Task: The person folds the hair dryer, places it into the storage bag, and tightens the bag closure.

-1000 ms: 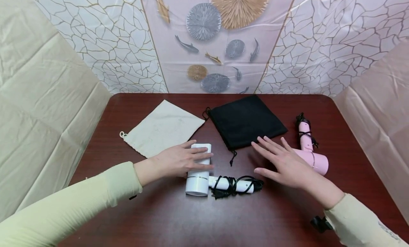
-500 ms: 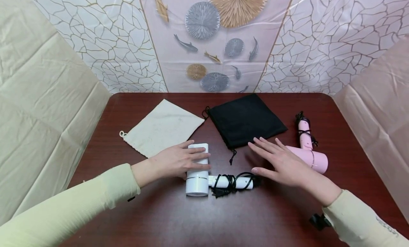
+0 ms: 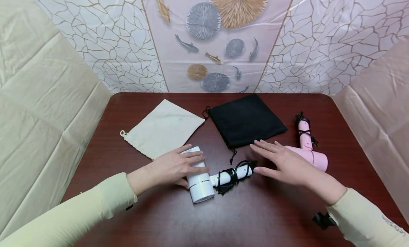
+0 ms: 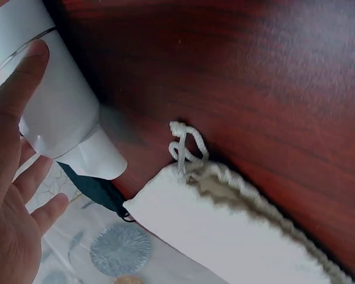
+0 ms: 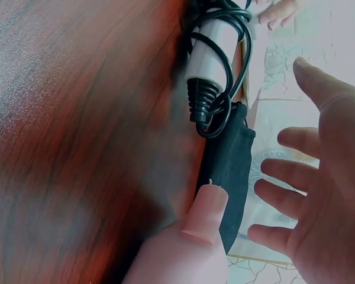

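Observation:
In the head view, my left hand (image 3: 183,166) lies across the barrel of a white hair dryer (image 3: 202,192), holding it with the thumb on the near side and spread fingers over the top. The thumb pressing the barrel (image 4: 59,89) shows in the left wrist view. A black cord (image 3: 232,177) is wrapped round the dryer's handle, which points right. My right hand (image 3: 289,165) hovers with fingers spread and holds nothing; its thumb is near the handle's end. Partly behind that hand, a pink hair dryer (image 3: 316,161) lies on the table.
A cream drawstring bag (image 3: 164,128) lies flat at the back left of the dark red table (image 3: 243,222). Beside it lies a black drawstring bag (image 3: 246,119). Cloth walls (image 3: 51,115) stand on both sides, and a patterned backdrop (image 3: 214,62) hangs behind.
The white hair dryer has turned counterclockwise under my left hand: its handle end has swung away and its near barrel end to the right. My left hand has shifted slightly left and nearer.

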Demonstrator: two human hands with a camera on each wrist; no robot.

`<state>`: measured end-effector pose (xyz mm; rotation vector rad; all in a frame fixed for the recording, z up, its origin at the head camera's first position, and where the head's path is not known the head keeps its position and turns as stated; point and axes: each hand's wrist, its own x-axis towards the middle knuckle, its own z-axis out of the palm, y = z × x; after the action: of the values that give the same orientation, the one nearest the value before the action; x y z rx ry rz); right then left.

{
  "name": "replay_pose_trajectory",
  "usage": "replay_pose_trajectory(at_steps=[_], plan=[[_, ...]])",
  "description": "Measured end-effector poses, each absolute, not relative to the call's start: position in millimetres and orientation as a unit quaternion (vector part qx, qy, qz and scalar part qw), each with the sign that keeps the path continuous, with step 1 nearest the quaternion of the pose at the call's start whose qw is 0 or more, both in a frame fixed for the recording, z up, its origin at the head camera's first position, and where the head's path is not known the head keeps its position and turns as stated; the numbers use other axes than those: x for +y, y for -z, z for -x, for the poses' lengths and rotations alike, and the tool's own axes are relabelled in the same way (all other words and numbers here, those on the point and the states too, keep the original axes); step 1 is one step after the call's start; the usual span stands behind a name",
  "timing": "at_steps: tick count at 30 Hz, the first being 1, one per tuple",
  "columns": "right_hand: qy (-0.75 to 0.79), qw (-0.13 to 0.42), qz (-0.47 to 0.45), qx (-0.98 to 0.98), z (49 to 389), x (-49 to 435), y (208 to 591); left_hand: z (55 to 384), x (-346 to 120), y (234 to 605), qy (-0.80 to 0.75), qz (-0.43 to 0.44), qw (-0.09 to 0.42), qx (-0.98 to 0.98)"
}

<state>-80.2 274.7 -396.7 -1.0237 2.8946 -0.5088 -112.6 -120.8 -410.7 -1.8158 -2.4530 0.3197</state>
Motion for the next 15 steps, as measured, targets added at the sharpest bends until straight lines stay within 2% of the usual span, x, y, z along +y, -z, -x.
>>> replay_pose_trajectory(at_steps=[8, 15], plan=[[0.172, 0.057, 0.300, 0.937, 77.9, 276.3, 392.3, 107.5, -122.8, 417.4, -0.066, 0.602, 0.026, -0.795], [0.182, 0.047, 0.317, 0.930, 75.4, 276.1, 391.0, 106.1, -120.5, 423.7, -0.069, 0.622, 0.012, -0.780]])
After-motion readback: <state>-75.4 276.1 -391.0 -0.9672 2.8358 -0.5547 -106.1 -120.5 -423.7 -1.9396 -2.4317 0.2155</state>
